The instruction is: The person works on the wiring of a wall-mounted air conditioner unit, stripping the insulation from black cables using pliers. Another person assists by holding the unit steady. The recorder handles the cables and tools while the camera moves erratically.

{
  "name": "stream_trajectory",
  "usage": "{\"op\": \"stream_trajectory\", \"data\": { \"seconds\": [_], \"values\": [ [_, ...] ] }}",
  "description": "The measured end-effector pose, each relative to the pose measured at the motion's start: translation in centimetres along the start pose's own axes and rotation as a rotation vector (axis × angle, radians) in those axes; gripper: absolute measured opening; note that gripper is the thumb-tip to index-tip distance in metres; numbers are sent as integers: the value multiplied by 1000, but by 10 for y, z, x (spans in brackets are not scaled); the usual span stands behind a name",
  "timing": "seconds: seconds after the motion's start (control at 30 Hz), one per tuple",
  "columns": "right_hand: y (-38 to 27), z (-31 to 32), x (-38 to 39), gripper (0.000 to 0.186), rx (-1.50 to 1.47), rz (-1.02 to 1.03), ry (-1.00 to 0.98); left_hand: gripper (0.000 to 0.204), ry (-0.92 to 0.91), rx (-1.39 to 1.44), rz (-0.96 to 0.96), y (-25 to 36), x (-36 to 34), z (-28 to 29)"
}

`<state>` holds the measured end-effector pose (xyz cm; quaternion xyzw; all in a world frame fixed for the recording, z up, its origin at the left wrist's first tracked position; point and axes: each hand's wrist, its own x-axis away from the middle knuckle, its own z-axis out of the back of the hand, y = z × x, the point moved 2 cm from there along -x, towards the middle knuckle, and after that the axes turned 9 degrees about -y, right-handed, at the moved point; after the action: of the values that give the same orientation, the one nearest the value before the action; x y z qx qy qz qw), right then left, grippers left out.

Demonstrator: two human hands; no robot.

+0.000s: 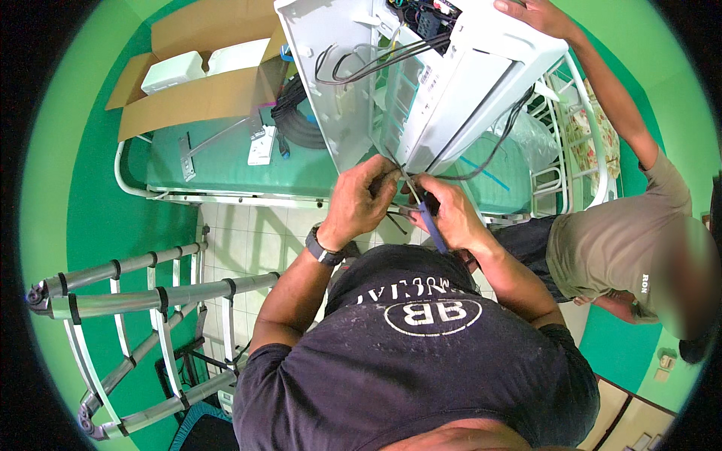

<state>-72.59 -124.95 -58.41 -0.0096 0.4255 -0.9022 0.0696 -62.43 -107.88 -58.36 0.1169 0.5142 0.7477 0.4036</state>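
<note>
A white air conditioner indoor unit (462, 83) stands tilted in front of me, with its white front panel (323, 83) swung out to the left. Dark wires (391, 56) loop out of its upper end. At its lower end, my left hand (365, 197) is closed with fingertips pinched on a thin cable. Close beside it, my right hand (455, 214) is wrapped round a blue-handled tool (432, 225), whose kind I cannot make out. The tool's working end lies near the cable, partly hidden by my fingers. A black cable (496, 154) hangs to the right.
A co-worker (617, 240) at the right rests a hand (535, 16) on the unit's top. Behind are a green bed (226, 161), an open cardboard box (188, 105), a coiled black hose (297, 120) and a metal bracket (188, 156). A telescopic ladder (162, 297) is at left.
</note>
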Motion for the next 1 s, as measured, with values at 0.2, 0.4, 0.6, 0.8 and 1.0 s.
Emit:
{"op": "stream_trajectory", "data": {
  "seconds": [0.2, 0.4, 0.6, 0.8, 1.0],
  "values": [
    [-1, 20, 9, 31, -327, -247, -353, 9, -95, -234, -221, 5, -5, 0],
    [-1, 21, 11, 28, -487, -382, -381, 10, -141, -435, -221, 5, -5, -9],
    [21, 15, 2, 32, -59, 34, -111, 12, -129, 30, 29, -14, -3, -14],
    [32, 14, -14, 41, 13, 224, -43, 18, -239, 820, 217, -21, 0, -16],
    [30, 15, -16, 40, 56, 188, 11, 32, -120, 139, 61, -3, 6, -14]
  ]
}}
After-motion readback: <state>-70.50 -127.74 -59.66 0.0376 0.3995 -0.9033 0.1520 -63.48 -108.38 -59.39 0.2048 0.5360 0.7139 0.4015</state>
